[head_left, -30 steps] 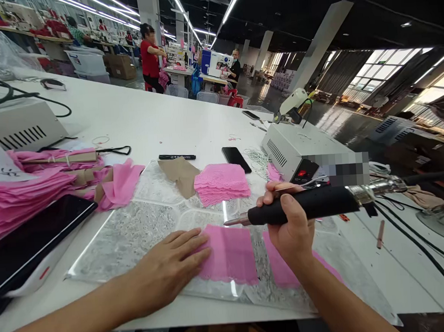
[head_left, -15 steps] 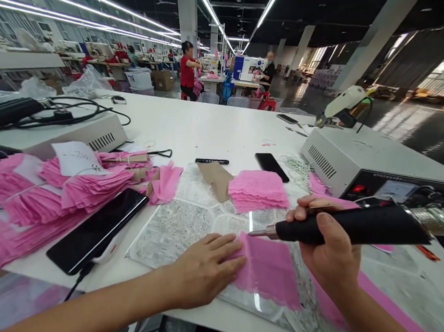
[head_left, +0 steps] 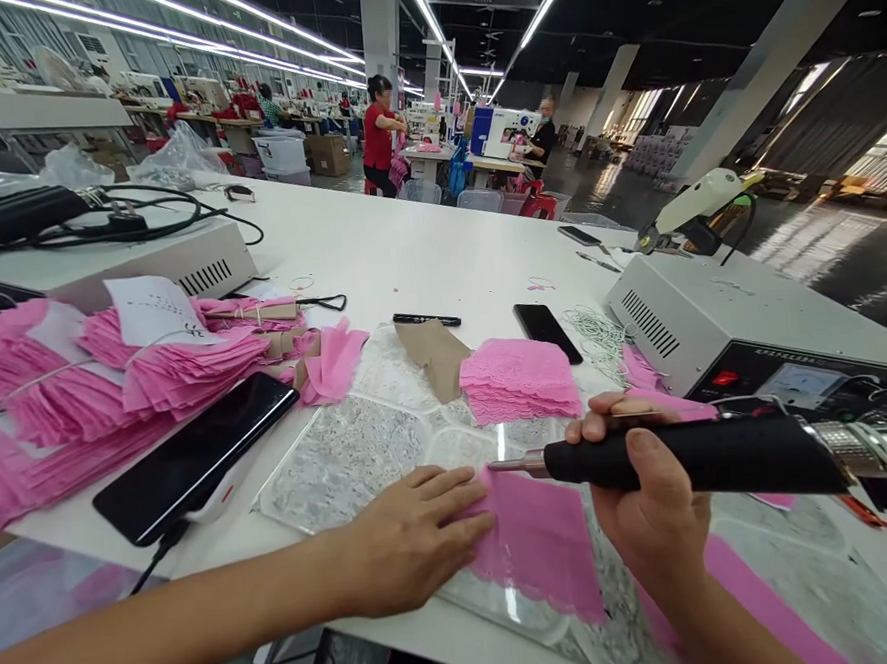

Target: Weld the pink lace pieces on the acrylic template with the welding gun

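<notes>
My left hand [head_left: 422,536] lies open and flat, its fingertips resting on the left edge of a pink fabric piece [head_left: 542,536] with a scalloped lower edge. The piece lies on a clear-topped, marbled plate [head_left: 346,458]. In my right hand [head_left: 654,519] is a black ultrasonic hand welder [head_left: 714,456], held nearly level. Its slim metal tip touches or hovers at the fabric's top left corner, close to my left fingers; which of the two I cannot tell. Just beyond sits a neat stack of pink scalloped pieces [head_left: 520,379].
Bundled pink pieces [head_left: 153,375] and a large black phone [head_left: 196,457] lie at left. A grey control box [head_left: 772,302] with a meter stands at right. A smaller phone [head_left: 547,332], a brown scrap [head_left: 435,358] and a black pen [head_left: 426,319] lie ahead. Two people work farther back.
The welder's tip has shifted slightly left along the fabric's top edge, toward my left fingers. My left hand stays on the fabric. The view has tilted a little.
</notes>
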### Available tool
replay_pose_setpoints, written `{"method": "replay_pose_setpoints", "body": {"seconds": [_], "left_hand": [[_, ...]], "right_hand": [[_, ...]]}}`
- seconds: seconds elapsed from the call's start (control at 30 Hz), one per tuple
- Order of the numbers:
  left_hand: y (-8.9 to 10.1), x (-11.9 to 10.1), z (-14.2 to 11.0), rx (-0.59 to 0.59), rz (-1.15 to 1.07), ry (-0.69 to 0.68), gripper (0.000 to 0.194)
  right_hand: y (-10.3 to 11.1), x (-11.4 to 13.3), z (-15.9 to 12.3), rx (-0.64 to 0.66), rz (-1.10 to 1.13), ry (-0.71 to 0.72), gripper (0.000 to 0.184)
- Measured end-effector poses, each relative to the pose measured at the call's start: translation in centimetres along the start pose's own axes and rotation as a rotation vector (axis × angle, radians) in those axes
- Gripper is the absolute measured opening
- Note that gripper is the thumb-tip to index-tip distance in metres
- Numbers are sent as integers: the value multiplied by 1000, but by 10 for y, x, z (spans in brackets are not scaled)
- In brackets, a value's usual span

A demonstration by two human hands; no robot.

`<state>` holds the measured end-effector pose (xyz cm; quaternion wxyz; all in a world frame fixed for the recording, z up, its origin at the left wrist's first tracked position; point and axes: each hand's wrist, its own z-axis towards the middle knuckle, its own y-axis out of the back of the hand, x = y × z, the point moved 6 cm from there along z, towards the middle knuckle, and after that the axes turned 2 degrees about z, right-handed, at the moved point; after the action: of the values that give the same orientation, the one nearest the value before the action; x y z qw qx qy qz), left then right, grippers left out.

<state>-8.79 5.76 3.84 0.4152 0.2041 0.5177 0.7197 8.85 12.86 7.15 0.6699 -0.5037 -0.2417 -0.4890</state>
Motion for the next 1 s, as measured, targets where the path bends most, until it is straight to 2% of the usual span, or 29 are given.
{"method": "replay_pose_setpoints", "body": {"seconds": [0.37, 0.53, 0.63, 0.8, 1.0], "left_hand": [[4, -1, 0, -23, 4, -18, 29], [18, -4, -14, -36, -1, -6, 30], [25, -6, -26, -42, 3, -1, 29], [25, -6, -37, -23, -1, 16, 30], [25, -6, -39, -16, -11, 10, 30]], "right_hand": [[1, 1, 3, -5, -1, 24, 8], [0, 10, 2, -34, 12, 8, 8], [-6, 9, -2, -6, 4, -36, 10], [-15, 4, -7, 28, -8, -44, 9], [-14, 4, -8, 10, -31, -44, 7]]}}
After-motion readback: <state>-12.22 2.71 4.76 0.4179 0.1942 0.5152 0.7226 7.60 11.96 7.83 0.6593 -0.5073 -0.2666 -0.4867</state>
